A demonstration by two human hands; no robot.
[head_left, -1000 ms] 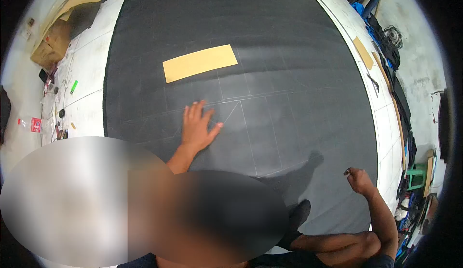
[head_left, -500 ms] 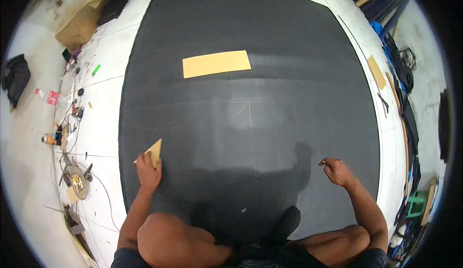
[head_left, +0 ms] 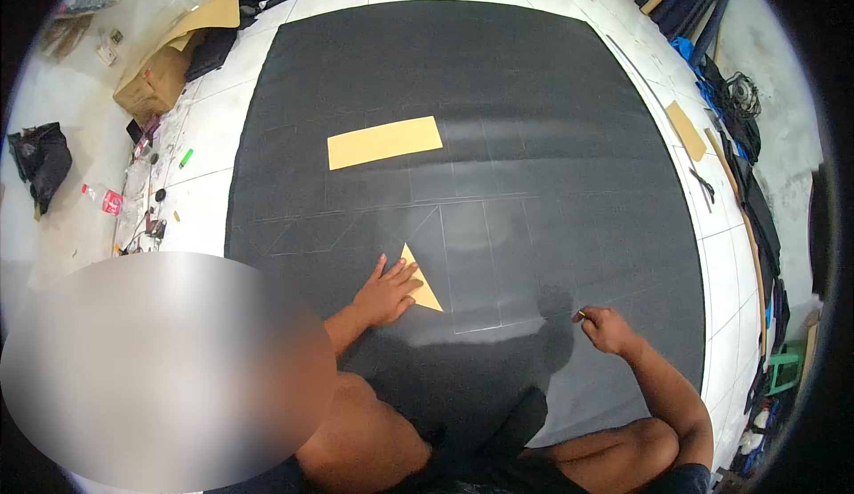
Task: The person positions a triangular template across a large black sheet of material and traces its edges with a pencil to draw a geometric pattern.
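My left hand [head_left: 387, 294] lies with its fingers spread on a tan triangular card template [head_left: 424, 288], flat on a large sheet of black material [head_left: 498, 76]. To the right, my right hand [head_left: 608, 329] is closed around a thin yellowish stick [head_left: 581, 315], with only its tip showing, so its kind is unclear. Thin pale lines, straight and slanted, are drawn on the black sheet between and beyond my hands. A tan rectangular card template [head_left: 384, 143] rests farther up the sheet.
White floor tiles border the sheet. Along the left are a cardboard box [head_left: 153, 85], a bottle [head_left: 105, 199] and a green marker [head_left: 186, 158]. On the right lie scissors [head_left: 704, 184], another tan card [head_left: 685, 130] and a green stool [head_left: 785, 369]. A blurred patch hides the lower left.
My left hand has brought the triangular template to the right, from the sheet's left side to near the middle, and now lies spread over it. My right hand has shifted slightly; the view has tilted.
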